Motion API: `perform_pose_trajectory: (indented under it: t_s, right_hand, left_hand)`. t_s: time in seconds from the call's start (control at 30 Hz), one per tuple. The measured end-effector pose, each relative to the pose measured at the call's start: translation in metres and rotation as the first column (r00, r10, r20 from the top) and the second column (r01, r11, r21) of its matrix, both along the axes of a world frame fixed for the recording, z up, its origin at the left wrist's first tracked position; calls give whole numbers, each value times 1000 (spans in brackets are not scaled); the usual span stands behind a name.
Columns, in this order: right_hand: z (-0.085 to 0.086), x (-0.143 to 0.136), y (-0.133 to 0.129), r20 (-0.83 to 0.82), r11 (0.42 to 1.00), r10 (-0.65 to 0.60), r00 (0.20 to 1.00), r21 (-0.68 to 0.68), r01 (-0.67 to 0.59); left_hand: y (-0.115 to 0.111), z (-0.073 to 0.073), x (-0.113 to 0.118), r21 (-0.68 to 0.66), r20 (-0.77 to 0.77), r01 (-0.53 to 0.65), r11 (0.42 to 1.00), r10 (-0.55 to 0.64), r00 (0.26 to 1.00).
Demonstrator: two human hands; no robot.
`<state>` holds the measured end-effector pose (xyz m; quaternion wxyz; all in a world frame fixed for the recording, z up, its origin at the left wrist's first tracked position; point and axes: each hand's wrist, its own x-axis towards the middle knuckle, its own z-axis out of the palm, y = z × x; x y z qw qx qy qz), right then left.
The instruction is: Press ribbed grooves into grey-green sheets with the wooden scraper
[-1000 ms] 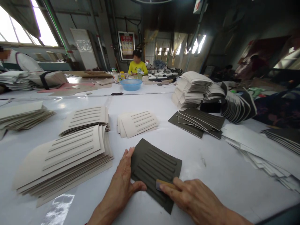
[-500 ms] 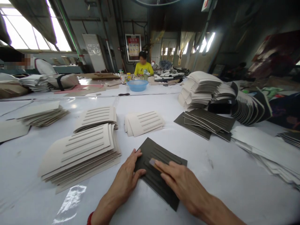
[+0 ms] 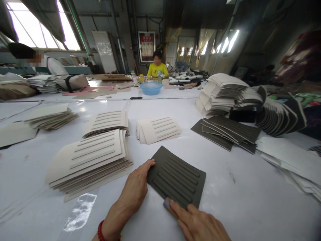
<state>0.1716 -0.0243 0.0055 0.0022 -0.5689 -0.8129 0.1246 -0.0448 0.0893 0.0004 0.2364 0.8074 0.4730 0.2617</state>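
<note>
A dark grey panel [image 3: 179,177] with several raised parallel ribs lies on the white table. At its left edge rests my left hand [image 3: 135,187], fingers together against the panel and its thumb mostly out of sight. My right hand [image 3: 198,221] is closed on a small flat tool [image 3: 167,203] with a grey tip, at the panel's near edge. Left of my hands stands a thick stack of cream ribbed panels [image 3: 92,154]. Behind the dark panel lies a smaller fanned stack of cream panels [image 3: 160,129].
Dark panels [image 3: 225,130] lie fanned at the right, with white sheets [image 3: 291,160] beside them. Tall cream stacks [image 3: 223,92] rise behind. Across the table are a blue basin [image 3: 150,88] and a person in yellow [image 3: 157,69]; another person [image 3: 54,65] is at the far left.
My right hand has moved toward me with the tool, from the panel's ribs to its near edge, uncovering the ribs. My left thumb no longer lies spread on the panel. The view has shifted slightly.
</note>
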Motion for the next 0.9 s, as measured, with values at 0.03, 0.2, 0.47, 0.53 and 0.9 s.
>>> perform_pose_trajectory:
  t_s: [0.03,0.2,0.47,0.53,0.9]
  right_hand:
    - [13,-15,14,32,997,-12,999,-78,14]
    - [46,-72,71,42,999,-30,999,-33,31]
    - [13,29,49,-519,895,-367,772,29,445]
    - [3,61,33,-556,767,-537,634,-11,641]
    - [2,56,28,-847,785,-530,-45,-510,350]
  left_hand:
    - [0,2,0,-8,7,-3,1000,3,1000]
    - [3,4,-2,-54,62,-5,999,9,998]
    - [9,-22,2,187,84,-196,963,183,979]
    - [5,-23,7,173,54,-182,968,175,983]
    - [-3,-18,19,-111,164,-64,992,82,983]
